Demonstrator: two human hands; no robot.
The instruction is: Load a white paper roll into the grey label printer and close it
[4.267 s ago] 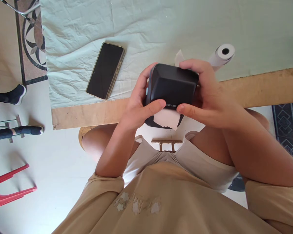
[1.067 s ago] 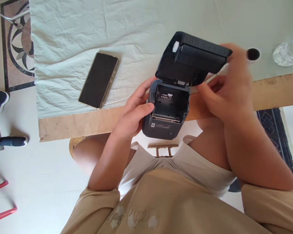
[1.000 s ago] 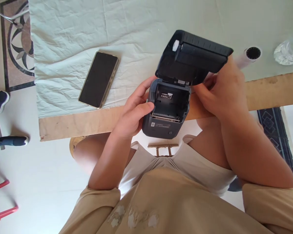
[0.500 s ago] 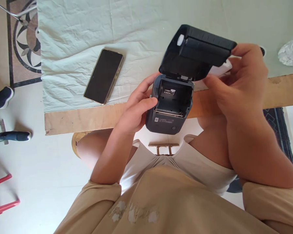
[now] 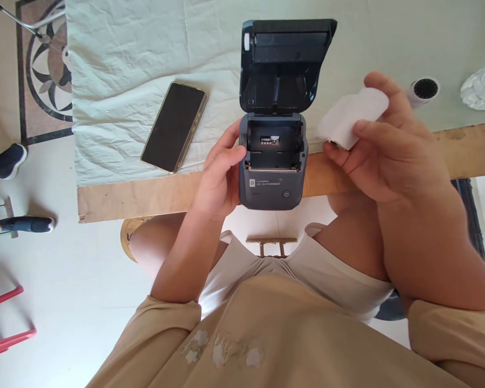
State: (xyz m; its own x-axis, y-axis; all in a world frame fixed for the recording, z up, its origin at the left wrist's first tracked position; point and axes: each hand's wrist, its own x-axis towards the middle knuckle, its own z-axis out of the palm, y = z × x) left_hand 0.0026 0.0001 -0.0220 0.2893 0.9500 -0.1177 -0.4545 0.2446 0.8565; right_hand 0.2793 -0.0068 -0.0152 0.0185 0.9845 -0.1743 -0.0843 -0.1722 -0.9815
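The printer (image 5: 271, 167) that sat shut between both hands now stands open, its lid (image 5: 285, 64) swung fully up and squared to the camera — no longer tilted right. The right hand (image 5: 392, 161) is off the lid and holds a white paper roll (image 5: 351, 116) — just beside the open bay.

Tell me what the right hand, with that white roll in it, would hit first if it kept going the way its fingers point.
Probably the printer's raised lid: the right hand and its paper roll point up-left toward it, though depth is unclear.
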